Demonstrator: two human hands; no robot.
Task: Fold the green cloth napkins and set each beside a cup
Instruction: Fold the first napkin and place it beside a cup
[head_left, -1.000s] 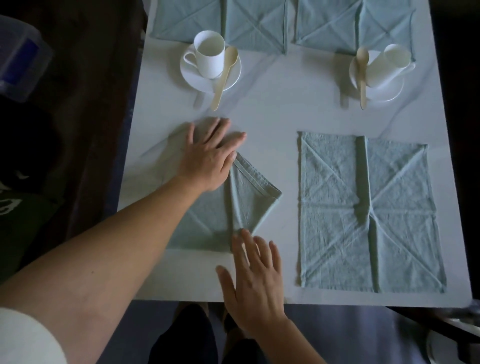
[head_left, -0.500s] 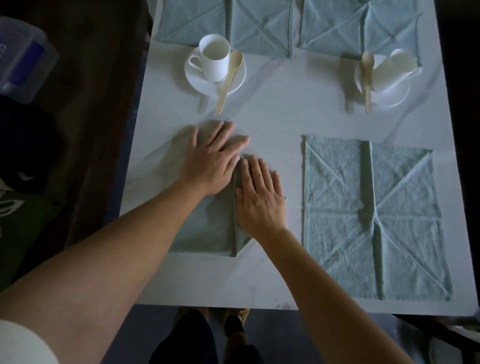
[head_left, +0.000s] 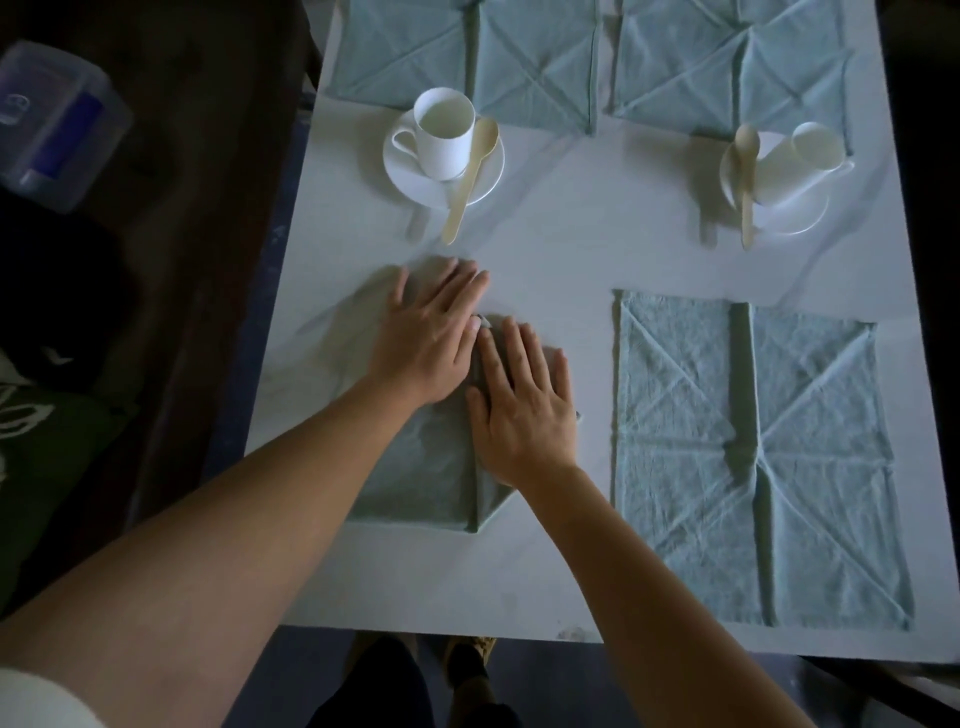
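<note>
left hand (head_left: 431, 343): flat, palm down, fingers straight and a little spread, pressing on the far left part of the part-folded napkin (head_left: 423, 467)
right hand (head_left: 519, 410): flat as well, fingers straight and close together, pressing on the napkin's folded-over right flap, forefinger just beside the left thumb
part-folded napkin: on the near left of the white table (head_left: 571, 249), right side turned in toward the middle, well short of the upright cup (head_left: 444, 132)
upright cup: on a saucer (head_left: 410, 169) beyond the hands, handle to the left, wooden spoon (head_left: 470, 176) propped on the saucer's rim
tipped cup (head_left: 802, 158): far right, lying on its side on the second saucer (head_left: 802, 215), second spoon (head_left: 746, 182) across the left rim
flat napkin (head_left: 748, 457): spread open and creased, right of the hands, apart from them
far-left napkin (head_left: 467, 57), far-right napkin (head_left: 727, 62): spread side by side at the far edge
plastic box (head_left: 57, 124): off the table, far left, in shadow
</note>
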